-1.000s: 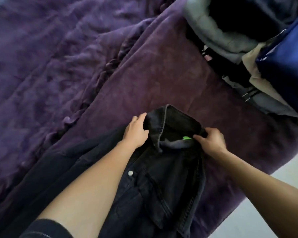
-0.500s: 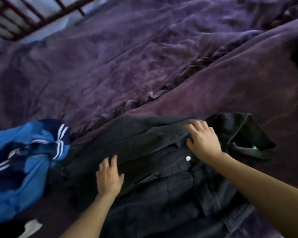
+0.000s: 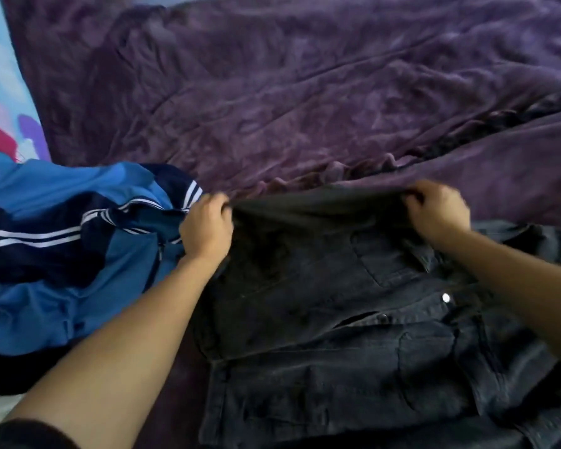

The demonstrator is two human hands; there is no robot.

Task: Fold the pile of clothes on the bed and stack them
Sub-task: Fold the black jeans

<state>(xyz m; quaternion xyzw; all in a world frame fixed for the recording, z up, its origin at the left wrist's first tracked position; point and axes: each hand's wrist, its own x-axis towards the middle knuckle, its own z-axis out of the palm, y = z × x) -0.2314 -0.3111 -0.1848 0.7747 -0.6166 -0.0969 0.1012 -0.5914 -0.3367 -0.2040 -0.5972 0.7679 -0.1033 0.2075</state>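
Atop plush blanket (image 3: 305,92), left hand (image 3: 208,225) and right hand (image 3: 438,215) pinch the denim jacket (image 3: 321,319), seemingly its sleeve.

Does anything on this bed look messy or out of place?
Yes: the blue tracksuit jacket with white stripes lies crumpled at the left, unfolded. The purple plush blanket is rumpled too. The dark grey denim jacket, gripped by the left hand and right hand, lies fairly flat.
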